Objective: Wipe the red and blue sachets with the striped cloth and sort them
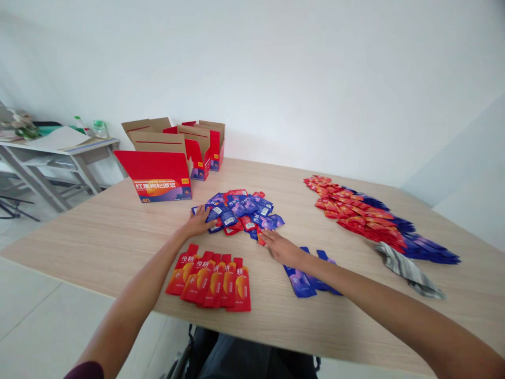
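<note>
A mixed pile of blue and red pouches lies mid-table. My left hand rests on the pile's left edge, fingers stretched over blue pouches. My right hand reaches to the pile's front right, its extended fingertips touching a red pouch. Closer to me, several red pouches lie in an overlapping row, printed faces up. Blue pouches lie to the right, partly hidden under my right forearm.
Red cardboard boxes with raised flaps stand at the back left. Long overlapping rows of red pouches and blue pouches lie at the right. A striped grey cloth is beside them. A cluttered side desk stands beyond the table's left.
</note>
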